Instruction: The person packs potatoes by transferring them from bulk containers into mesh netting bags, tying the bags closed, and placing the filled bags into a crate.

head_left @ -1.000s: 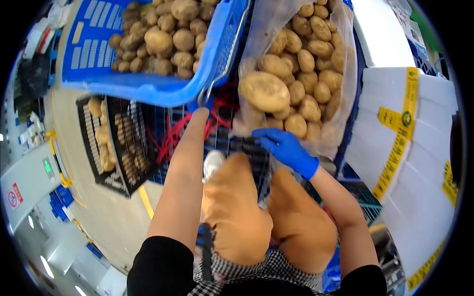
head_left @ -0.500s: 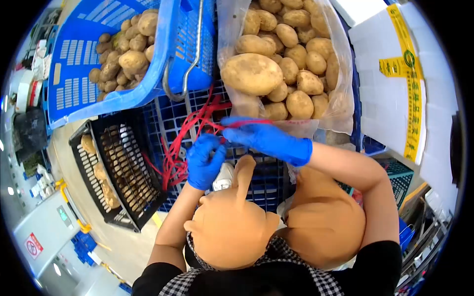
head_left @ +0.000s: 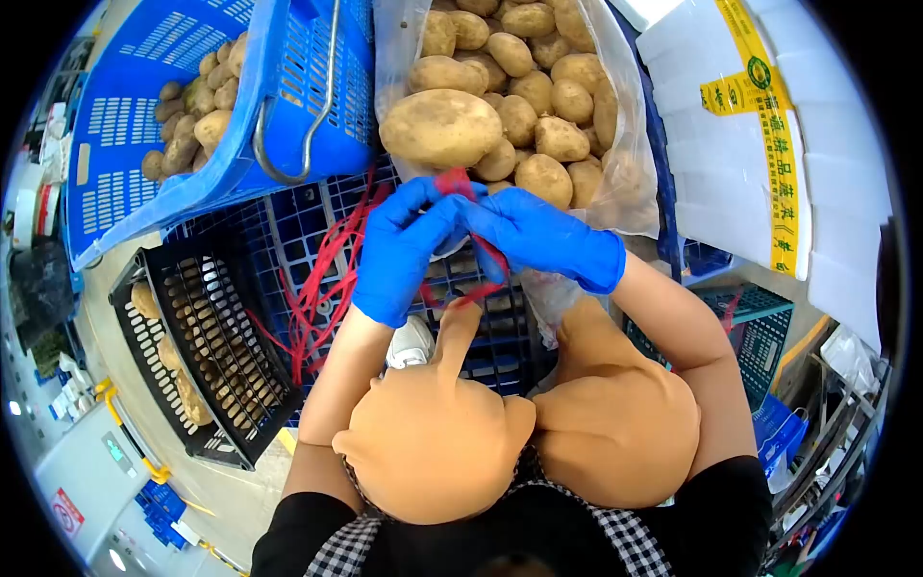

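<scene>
My left hand (head_left: pixel 394 258), in a blue glove, meets my right hand (head_left: pixel 548 236), gloved the same way, in front of the potato bag. Pinched between the fingers of both is a strip of red netting (head_left: pixel 452 181), bunched above the fingertips with a loop hanging below. More red netting strands (head_left: pixel 322 288) lie in a loose bundle over the blue grid to the left. Just beyond my hands, a clear plastic bag (head_left: pixel 630 183) stands open, full of potatoes (head_left: pixel 543 180). One large potato (head_left: pixel 440 128) rests at its near left edge.
A blue crate (head_left: pixel 240 168) with a metal handle holds smaller potatoes at the upper left. Below it sits a tilted black crate (head_left: pixel 240 332) with potatoes inside. White foam boxes (head_left: pixel 692 163) with yellow tape stand to the right, near a green crate (head_left: pixel 755 332).
My hands have come together, and the red netting is now gripped between them, lifted off the bundle. The view has shifted, so the crates and bag appear further left.
</scene>
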`<act>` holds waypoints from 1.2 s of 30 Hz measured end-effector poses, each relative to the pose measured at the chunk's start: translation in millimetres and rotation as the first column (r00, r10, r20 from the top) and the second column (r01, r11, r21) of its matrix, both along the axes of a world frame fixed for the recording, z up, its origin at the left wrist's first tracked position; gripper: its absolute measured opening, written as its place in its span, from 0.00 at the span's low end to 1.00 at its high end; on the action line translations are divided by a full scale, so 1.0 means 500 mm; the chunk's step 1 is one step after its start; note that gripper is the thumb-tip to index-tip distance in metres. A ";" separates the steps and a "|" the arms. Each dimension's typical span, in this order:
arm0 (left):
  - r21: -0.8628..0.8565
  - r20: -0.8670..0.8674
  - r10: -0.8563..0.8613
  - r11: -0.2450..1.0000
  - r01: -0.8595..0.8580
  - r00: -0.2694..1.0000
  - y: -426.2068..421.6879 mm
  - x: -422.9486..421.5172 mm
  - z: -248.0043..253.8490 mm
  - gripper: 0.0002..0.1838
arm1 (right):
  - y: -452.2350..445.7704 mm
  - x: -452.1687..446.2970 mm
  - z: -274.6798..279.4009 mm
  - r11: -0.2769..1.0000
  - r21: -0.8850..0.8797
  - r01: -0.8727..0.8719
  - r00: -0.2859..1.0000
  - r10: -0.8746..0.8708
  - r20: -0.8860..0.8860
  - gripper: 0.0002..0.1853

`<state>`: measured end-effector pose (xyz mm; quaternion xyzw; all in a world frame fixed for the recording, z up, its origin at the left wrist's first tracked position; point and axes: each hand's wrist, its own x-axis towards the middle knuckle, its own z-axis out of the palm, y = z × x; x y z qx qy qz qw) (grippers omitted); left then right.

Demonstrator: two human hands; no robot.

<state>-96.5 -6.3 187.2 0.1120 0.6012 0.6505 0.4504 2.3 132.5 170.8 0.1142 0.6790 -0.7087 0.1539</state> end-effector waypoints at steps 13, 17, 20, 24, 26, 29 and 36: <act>0.103 -0.665 -0.121 0.963 0.251 0.737 0.002 0.042 -0.015 0.04 | 0.047 0.031 -0.031 0.708 -0.402 0.581 0.770 -0.638 -0.009 0.19; 0.378 -0.105 -0.272 0.878 0.292 0.956 0.038 -0.004 -0.033 0.21 | 0.070 0.031 0.003 0.790 -0.121 0.601 0.777 -0.613 -0.145 0.17; 0.048 0.105 -0.117 0.992 0.113 0.988 0.082 0.000 -0.003 0.29 | 0.082 0.030 -0.009 0.814 0.030 0.580 0.792 -0.555 -0.254 0.18; 0.099 0.145 -0.313 0.948 0.301 0.938 0.099 -0.019 -0.025 0.23 | 0.094 0.029 -0.012 0.809 0.296 0.508 0.825 -0.357 -0.439 0.19; 0.138 0.128 -0.343 0.935 0.326 0.931 0.098 -0.018 -0.030 0.17 | 0.104 0.027 -0.016 0.847 0.320 0.423 0.874 -0.290 -0.389 0.19; 0.190 0.134 -0.304 0.942 0.276 0.943 0.093 0.008 -0.030 0.09 | 0.108 0.023 -0.036 0.876 0.143 0.461 0.856 -0.397 -0.332 0.18; 0.292 0.199 -0.183 0.949 0.120 0.963 0.086 0.035 -0.057 0.12 | 0.133 0.050 0.007 0.648 0.127 0.751 0.626 -0.637 -0.450 0.10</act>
